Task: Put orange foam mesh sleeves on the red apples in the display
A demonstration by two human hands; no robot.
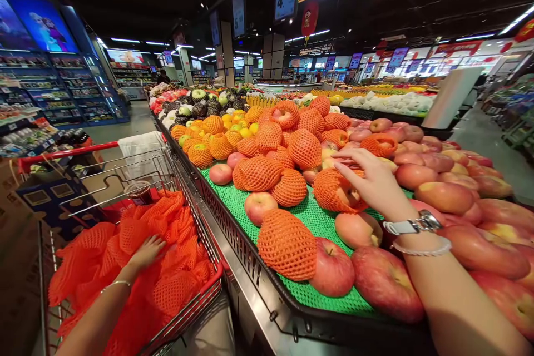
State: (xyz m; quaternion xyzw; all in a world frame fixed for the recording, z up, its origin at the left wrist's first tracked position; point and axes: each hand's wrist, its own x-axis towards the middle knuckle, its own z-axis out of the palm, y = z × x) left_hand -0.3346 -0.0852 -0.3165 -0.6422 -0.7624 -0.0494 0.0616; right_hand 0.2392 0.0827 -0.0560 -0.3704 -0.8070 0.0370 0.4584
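While left hand (pixel 146 251) lies palm-down, right hand (pixel 374 176) outstretched

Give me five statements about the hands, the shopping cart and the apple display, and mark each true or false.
1. The left hand is on orange foam nets in the shopping cart. True.
2. A watch is on the left wrist. False: the watch is on the right wrist.
3. The right hand is by a netted apple. True.
4. The mat under the fruit is blue. False: the mat is green.
5. Every apple is netted. False: a bare apple lies in front.
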